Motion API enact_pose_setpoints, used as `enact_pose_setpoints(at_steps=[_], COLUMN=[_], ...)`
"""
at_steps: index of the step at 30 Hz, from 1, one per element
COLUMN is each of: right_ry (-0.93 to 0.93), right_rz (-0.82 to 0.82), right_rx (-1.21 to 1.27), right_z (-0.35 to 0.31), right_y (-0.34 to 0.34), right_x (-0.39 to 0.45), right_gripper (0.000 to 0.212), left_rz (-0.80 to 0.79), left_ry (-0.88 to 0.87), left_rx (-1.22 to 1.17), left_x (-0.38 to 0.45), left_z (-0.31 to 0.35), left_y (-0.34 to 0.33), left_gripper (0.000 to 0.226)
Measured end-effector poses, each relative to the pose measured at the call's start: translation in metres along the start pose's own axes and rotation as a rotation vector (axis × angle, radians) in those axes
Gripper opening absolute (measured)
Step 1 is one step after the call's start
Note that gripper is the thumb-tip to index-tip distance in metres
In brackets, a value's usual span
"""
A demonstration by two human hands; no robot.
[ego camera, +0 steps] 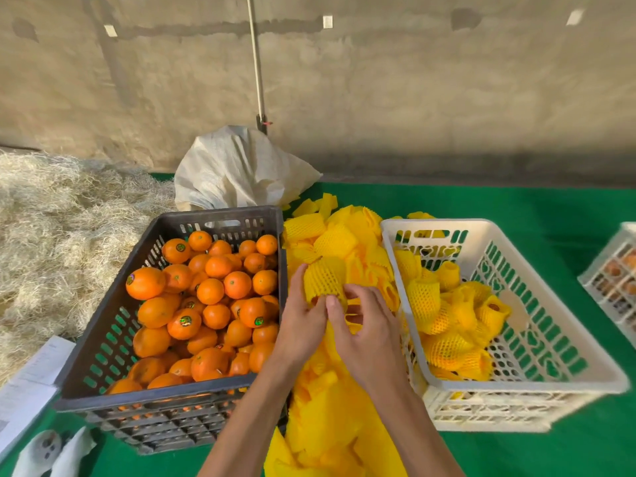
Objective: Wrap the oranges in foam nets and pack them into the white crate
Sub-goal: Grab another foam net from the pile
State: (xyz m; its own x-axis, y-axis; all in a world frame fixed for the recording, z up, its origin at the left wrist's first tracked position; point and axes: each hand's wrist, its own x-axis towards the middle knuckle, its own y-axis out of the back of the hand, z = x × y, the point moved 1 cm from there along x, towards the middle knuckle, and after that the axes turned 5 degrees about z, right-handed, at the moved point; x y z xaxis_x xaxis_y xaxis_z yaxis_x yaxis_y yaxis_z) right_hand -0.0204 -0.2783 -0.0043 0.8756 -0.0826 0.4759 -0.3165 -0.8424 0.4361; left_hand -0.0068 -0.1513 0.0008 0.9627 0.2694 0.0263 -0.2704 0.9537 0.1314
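A green counter (516, 208) is carrying everything and is stretching to the far edge, where a grey wall (378, 80) is rising behind it. A heap of pale straw (62, 235) is lying along the left edge. A dark crate (113, 342) is sitting left of the middle, toward the near edge, and is holding a deep load of bare oranges (210, 290), several of them wearing small round stickers. The white crate (550, 356) is standing to the right of the middle, well apart from the dark one, and is holding a cluster of netted oranges (444, 325) that is lying against its left wall. A loose pile of yellow foam nets (344, 425) is filling the gap between the two crates and is running from the far side down to the near edge. A white woven sack (237, 166) is slumping behind the dark crate at the far edge. Part of a second pale crate (612, 280) is showing at the right edge. Papers (31, 383) are lying at the near left corner.

Over the pile, the left hand (303, 325) is gripping one foam net (325, 280) from its left side, thumb and fingers curled around it. The right hand (368, 332) is pinching the net's lower opening with its fingertips; its grip is narrow, on the net's edge. Whether an orange is inside that net I cannot tell.
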Motion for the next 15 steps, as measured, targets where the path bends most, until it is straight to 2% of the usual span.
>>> enact_pose_setpoints(at_steps=[2,5,7,10,15], right_ry=[-0.089,-0.201,-0.256,-0.297,-0.270], right_rz=[0.046,0.128,0.161,0.201,0.190], right_rx=[-0.026,-0.023,-0.014,0.005,0.012], right_z=[0.011,0.027,0.040,0.057,0.081], right_y=[0.012,0.034,0.049,0.070,0.099], right_x=[0.004,0.011,0.013,0.015,0.021], right_gripper=[0.053,0.052,0.051,0.052,0.056], left_rz=[-0.120,-0.254,-0.297,-0.362,-0.407], left_ry=[0.070,0.101,0.087,0.084,0.182], left_rx=[-0.070,-0.108,-0.116,-0.184,-0.384], left_x=[-0.001,-0.001,-0.001,0.002,0.005], left_z=[0.007,0.013,0.015,0.015,0.008], left_y=[-0.019,-0.053,-0.078,-0.111,-0.144], left_gripper=[0.072,0.073,0.069,0.052,0.055])
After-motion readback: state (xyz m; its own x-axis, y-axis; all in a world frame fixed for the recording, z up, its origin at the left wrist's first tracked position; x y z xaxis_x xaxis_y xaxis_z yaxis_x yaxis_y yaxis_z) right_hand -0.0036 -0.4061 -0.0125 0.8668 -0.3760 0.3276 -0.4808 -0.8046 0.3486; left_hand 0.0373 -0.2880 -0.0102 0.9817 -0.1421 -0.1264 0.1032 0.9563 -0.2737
